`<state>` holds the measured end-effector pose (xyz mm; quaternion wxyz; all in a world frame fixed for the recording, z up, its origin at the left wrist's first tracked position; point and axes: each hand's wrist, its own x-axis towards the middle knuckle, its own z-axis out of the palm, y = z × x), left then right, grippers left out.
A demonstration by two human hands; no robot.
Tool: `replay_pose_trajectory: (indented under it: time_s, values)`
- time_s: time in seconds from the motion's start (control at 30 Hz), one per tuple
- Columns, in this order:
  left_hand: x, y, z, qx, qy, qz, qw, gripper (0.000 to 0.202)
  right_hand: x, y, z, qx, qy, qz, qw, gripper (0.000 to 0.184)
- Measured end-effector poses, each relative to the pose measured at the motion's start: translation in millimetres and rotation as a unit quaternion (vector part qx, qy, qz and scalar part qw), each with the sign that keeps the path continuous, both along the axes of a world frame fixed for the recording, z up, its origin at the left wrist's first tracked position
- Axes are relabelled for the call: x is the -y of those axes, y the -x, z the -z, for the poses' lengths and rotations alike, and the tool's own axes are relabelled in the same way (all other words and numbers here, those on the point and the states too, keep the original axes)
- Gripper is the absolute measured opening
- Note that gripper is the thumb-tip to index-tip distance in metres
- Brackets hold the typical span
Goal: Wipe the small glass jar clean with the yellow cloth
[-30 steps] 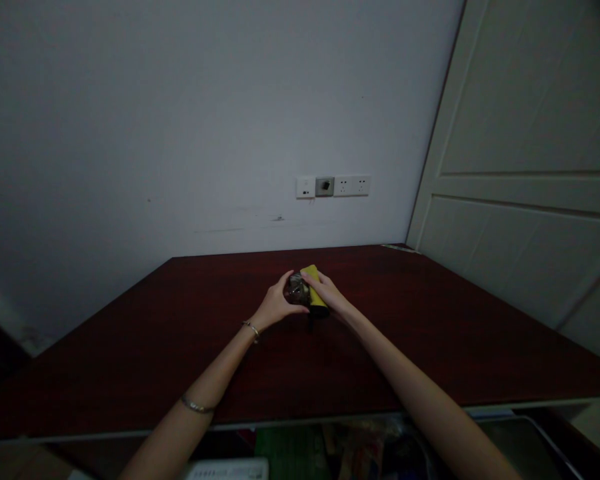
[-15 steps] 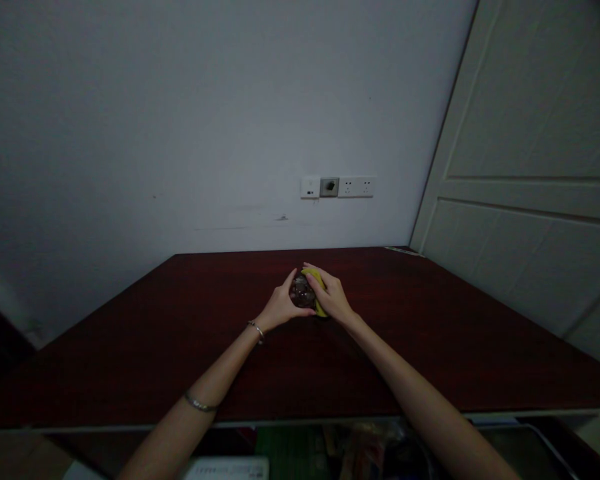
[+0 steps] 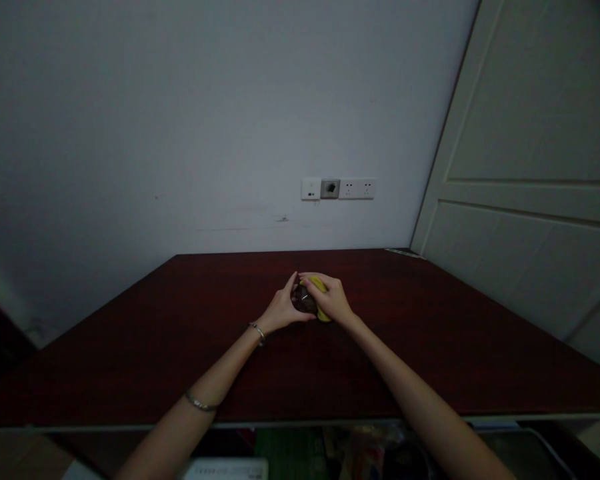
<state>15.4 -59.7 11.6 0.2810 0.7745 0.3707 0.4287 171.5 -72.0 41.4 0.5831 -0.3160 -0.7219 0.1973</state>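
Both my hands meet at the middle of a dark red wooden table (image 3: 180, 347). My left hand (image 3: 283, 308) curls round a small dark shiny object (image 3: 303, 300) that I cannot make out clearly. My right hand (image 3: 333, 299) is closed over a yellow object (image 3: 319, 287) pressed against the dark one; only its top and lower edge show between the fingers. Two thin bracelets sit on my left forearm.
A white wall rises behind the table with a row of wall sockets (image 3: 339, 189). A pale panelled door (image 3: 530, 200) stands at the right. Below the table's near edge lie dim items, among them a green one (image 3: 290, 453).
My right hand has folded further over the yellow object, hiding most of it. Both hands stay together at the same place on the table.
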Motion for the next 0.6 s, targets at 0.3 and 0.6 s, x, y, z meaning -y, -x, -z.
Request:
replay_pose_trajectory:
  time_s: [0.3,0.6]
  values:
    - [5,1,-8.6,-0.059,-0.056,-0.007,0.997,0.09,5,1,3.6,0.097,-0.111,0.022,0.989,0.023]
    - [2,2,-6.7,-0.04,-0.077,-0.002,0.996,0.075,4,2,9.3,0.125,-0.166,-0.02,0.978,0.022]
